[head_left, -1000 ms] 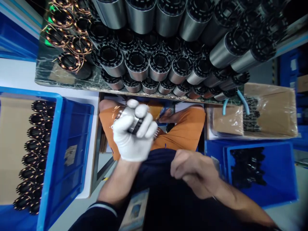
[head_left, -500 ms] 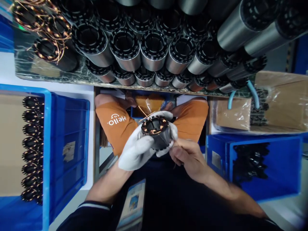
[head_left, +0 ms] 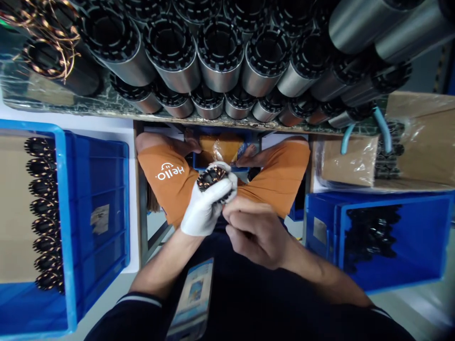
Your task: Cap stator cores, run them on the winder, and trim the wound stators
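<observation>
My left hand (head_left: pixel 206 206) wears a white glove and is wrapped round a small wound stator (head_left: pixel 212 177), a black ring with copper windings showing at its top. It is held over my lap, in front of my orange shorts (head_left: pixel 280 177). My bare right hand (head_left: pixel 254 229) sits just right of and below the stator, fingers curled in a pinch against its side. What the pinch holds is hidden.
A bench (head_left: pixel 88 111) above carries rows of steel stator cores (head_left: pixel 220 52) and some wound ones (head_left: pixel 50 52) at left. A blue bin (head_left: pixel 95 213) of wound stators stands left. Another blue bin (head_left: pixel 408 237) and a cardboard box (head_left: pixel 419 147) stand right.
The stator has tilted and moved slightly left and up in my gloved hand. My right hand has risen and closed in against its side. The view has shifted closer to the bench.
</observation>
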A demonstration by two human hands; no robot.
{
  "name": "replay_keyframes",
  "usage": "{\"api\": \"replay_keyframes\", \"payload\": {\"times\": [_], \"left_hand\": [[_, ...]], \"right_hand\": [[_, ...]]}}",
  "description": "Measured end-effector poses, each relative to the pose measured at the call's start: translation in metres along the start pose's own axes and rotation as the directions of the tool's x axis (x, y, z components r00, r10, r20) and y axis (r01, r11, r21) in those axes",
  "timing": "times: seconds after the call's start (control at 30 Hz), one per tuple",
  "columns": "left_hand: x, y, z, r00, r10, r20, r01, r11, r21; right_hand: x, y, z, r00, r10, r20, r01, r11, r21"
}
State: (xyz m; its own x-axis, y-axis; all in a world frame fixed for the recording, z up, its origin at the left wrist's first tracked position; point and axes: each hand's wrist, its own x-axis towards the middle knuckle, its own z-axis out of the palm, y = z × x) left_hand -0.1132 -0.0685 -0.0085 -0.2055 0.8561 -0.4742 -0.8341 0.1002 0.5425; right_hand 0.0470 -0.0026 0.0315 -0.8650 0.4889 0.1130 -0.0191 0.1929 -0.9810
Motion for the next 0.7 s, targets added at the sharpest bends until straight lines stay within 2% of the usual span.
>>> {"api": "replay_keyframes", "payload": {"times": [0.07,0.13,0.17,0.2,0.23,0.27,0.3,0.37,0.47,0.53,0.6,0.67,0.7], "left_hand": [[0.007,0.008,-0.003,0.995,0.085,-0.051,-0.084,0.996,0.023],[0.013,0.019,-0.006,0.961,0.270,-0.060,-0.252,0.943,0.219],[0.013,0.025,-0.006,0.919,0.394,-0.033,-0.353,0.855,0.381],[0.012,0.030,-0.006,0.860,0.510,0.020,-0.438,0.718,0.540],[0.009,0.034,-0.004,0.812,0.577,0.093,-0.482,0.571,0.665],[0.004,0.037,-0.002,0.788,0.592,0.168,-0.497,0.450,0.742],[-0.002,0.040,0.002,0.790,0.568,0.231,-0.498,0.374,0.783],[-0.014,0.041,0.007,0.820,0.475,0.321,-0.498,0.314,0.808],[-0.026,0.037,0.012,0.818,0.407,0.407,-0.520,0.217,0.826],[-0.029,0.029,0.014,0.820,0.414,0.395,-0.495,0.167,0.852],[-0.030,0.018,0.015,0.826,0.447,0.343,-0.457,0.175,0.872],[-0.029,0.007,0.016,0.793,0.529,0.304,-0.465,0.202,0.862],[-0.029,0.003,0.016,0.758,0.579,0.301,-0.492,0.204,0.846]], "right_hand": [[-0.021,0.006,-0.005,0.996,0.020,0.086,-0.017,0.999,-0.034],[-0.040,0.009,-0.018,0.984,0.132,0.123,-0.130,0.991,-0.020],[-0.046,0.009,-0.027,0.974,0.198,0.106,-0.199,0.980,-0.010],[-0.047,0.008,-0.034,0.967,0.248,0.053,-0.249,0.968,0.004],[-0.045,0.006,-0.040,0.960,0.280,-0.020,-0.280,0.960,0.020],[-0.038,0.004,-0.044,0.951,0.294,-0.095,-0.291,0.956,0.047],[-0.029,0.001,-0.046,0.939,0.308,-0.155,-0.297,0.951,0.088],[-0.003,-0.005,-0.045,0.911,0.358,-0.203,-0.322,0.928,0.189],[0.030,-0.009,-0.038,0.912,0.378,-0.161,-0.324,0.902,0.286],[0.038,-0.010,-0.033,0.918,0.349,-0.187,-0.292,0.916,0.274],[0.036,-0.009,-0.029,0.911,0.327,-0.251,-0.274,0.935,0.224],[0.029,-0.006,-0.027,0.900,0.334,-0.281,-0.284,0.937,0.204],[0.026,-0.004,-0.027,0.896,0.350,-0.273,-0.293,0.929,0.227]]}}
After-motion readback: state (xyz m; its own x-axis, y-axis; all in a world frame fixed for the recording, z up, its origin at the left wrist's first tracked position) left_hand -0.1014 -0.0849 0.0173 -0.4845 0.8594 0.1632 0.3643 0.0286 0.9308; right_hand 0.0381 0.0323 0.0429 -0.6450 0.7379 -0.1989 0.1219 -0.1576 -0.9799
